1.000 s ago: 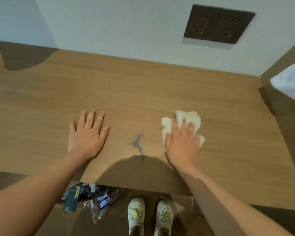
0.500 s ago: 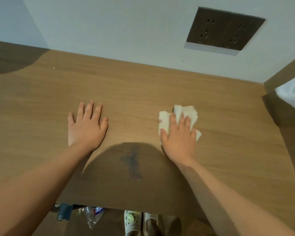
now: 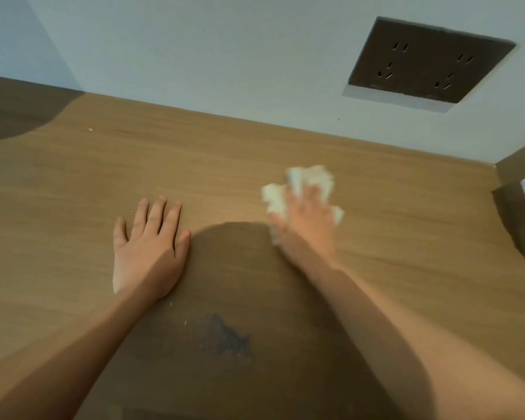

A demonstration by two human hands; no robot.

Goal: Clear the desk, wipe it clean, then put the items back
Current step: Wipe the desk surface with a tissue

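Your left hand [image 3: 149,253] lies flat on the desk [image 3: 73,183], your right hand [image 3: 306,225] presses the tissue [image 3: 312,177] with straight fingers; now drag it firmly over the dark stain [image 3: 228,334].

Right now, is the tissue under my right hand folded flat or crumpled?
Crumpled: the tissue shows ragged, bunched edges around the right hand pressing it on the desk.

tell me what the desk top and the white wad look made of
Desk top: wood or wood-look laminate, matte; fine grain lines. White wad under the right hand: probably tissue or paper towel, crumpled with ragged edges; blur leaves thin cloth possible.
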